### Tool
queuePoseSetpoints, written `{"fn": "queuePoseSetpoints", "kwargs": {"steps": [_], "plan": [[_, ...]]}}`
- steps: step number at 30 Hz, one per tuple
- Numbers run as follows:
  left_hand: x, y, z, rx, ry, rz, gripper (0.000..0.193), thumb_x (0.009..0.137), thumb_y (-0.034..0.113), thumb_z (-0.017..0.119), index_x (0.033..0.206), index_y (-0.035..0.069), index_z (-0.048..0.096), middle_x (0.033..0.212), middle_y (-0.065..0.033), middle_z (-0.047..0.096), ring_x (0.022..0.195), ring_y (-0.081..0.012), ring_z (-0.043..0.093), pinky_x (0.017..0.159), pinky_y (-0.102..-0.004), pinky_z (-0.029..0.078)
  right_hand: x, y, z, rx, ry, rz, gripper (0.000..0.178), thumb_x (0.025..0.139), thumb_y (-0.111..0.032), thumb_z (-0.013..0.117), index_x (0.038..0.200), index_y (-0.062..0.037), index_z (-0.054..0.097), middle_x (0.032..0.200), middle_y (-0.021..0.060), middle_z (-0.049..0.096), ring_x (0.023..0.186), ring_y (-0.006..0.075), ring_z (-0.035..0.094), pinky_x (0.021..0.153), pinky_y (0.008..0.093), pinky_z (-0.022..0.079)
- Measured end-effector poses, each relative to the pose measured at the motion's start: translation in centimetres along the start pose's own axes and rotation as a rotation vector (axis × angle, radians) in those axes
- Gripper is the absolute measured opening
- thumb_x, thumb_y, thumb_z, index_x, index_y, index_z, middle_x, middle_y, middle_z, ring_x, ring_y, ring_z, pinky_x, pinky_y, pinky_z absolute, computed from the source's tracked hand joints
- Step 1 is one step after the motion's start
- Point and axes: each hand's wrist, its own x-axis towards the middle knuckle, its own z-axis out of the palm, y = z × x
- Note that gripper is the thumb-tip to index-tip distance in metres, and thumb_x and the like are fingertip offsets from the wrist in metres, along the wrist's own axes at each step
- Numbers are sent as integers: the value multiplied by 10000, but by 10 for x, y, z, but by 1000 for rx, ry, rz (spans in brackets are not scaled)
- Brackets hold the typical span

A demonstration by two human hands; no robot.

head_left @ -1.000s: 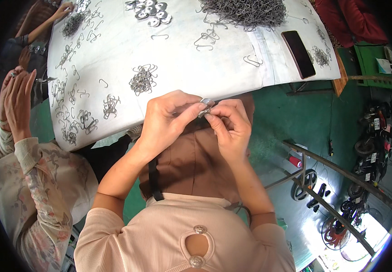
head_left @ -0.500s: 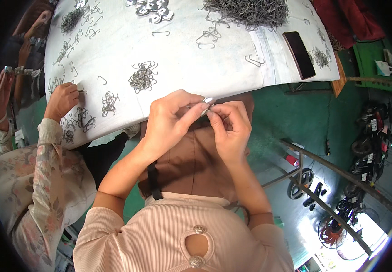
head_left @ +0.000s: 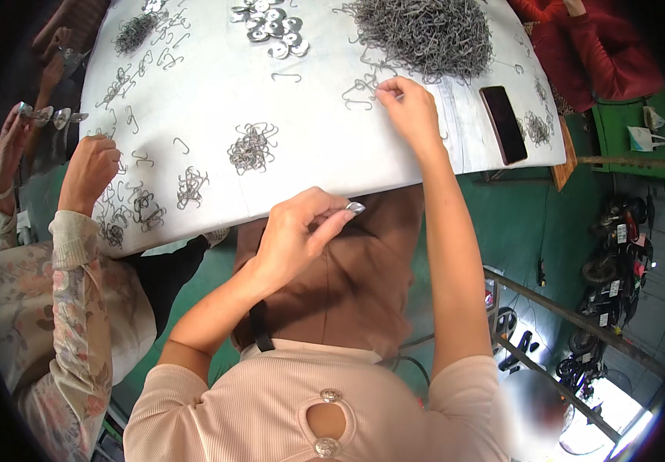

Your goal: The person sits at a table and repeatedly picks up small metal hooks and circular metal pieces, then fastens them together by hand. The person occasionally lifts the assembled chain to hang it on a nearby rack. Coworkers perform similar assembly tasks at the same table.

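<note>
- Left hand (head_left: 298, 232) pinches a small, shiny silver metal piece (head_left: 356, 207) just off the white cloth-covered table (head_left: 332, 150) — partly hidden by fingers.
- Right hand (head_left: 411, 112), fingers curled, reaches thin grey bent-wire hooks (head_left: 359, 102); whether it pinches one, I cannot tell.
- Dense dark-grey wire heap (head_left: 425, 38): cut off above.

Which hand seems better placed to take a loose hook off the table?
Likely the person's right hand: it is beside loose hooks on the white table, while the left hand pinches a shiny metal piece near its edge.
</note>
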Motion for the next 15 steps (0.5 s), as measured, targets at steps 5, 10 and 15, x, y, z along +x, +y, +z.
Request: {"fn": "queuePoseSetpoints", "kwargs": {"steps": [5, 10, 15], "plan": [[-5, -2, -5, -30, 28, 1, 112, 846, 56, 677, 917, -29, 661, 815, -104, 645, 670, -181, 658, 614, -279, 531, 36, -15, 25, -281, -178, 177, 258, 761, -271, 674, 899, -56, 707, 875, 123, 702, 865, 266, 664, 776, 368, 503], [-8, -7, -7, -13, 27, 40, 123, 842, 45, 672, 947, -18, 660, 836, -101, 646, 705, -192, 661, 630, -278, 537, 24, -6, 19, -71, 75, -85, 159, 807, -151, 639, 888, -16, 654, 827, 111, 679, 790, 233, 656, 714, 334, 505], [-10, -7, -4, -52, 22, 47, 140, 838, 22, 661, 972, -16, 657, 855, -110, 650, 725, -199, 668, 657, -278, 551, -16, -16, -4, 586, -100, 238, 136, 853, -110, 646, 926, 4, 633, 868, 95, 676, 735, 157, 661, 618, 264, 504]]}}
